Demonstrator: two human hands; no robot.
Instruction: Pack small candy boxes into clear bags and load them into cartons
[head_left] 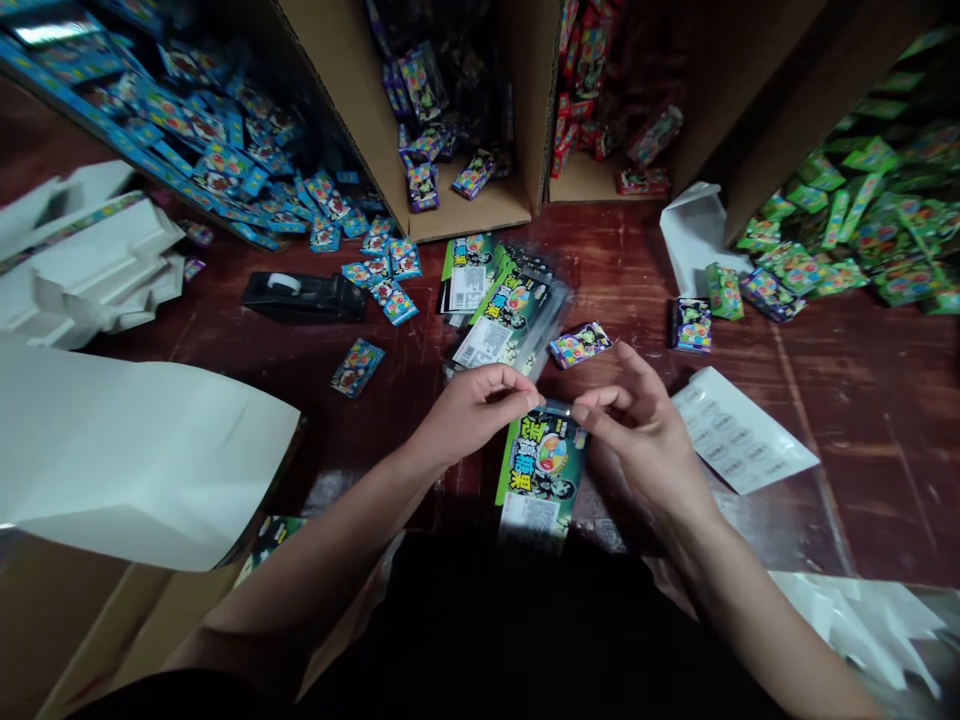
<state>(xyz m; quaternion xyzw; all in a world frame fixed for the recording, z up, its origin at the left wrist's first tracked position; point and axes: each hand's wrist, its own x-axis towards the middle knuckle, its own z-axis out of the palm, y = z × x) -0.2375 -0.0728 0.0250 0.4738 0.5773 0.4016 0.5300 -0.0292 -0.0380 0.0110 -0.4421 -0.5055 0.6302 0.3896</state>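
My left hand [472, 405] and my right hand [645, 430] both pinch the top edge of a clear bag with a green printed card [541, 470], held flat over the dark red table [862, 400] just in front of me. Their fingertips almost meet at the bag's mouth. Beyond the hands lies a loose stack of similar green-card bags [502, 300]. A small purple packet [579, 344] rests just above my right hand.
Cardboard boxes at the back hold blue [217, 140], purple [424, 110], red [592, 70] and green packets [877, 220]. A black tape dispenser [304, 297] sits left. A white sticker sheet [739, 430] lies right; white folded cartons [90, 260] and a white sheet [135, 450] left.
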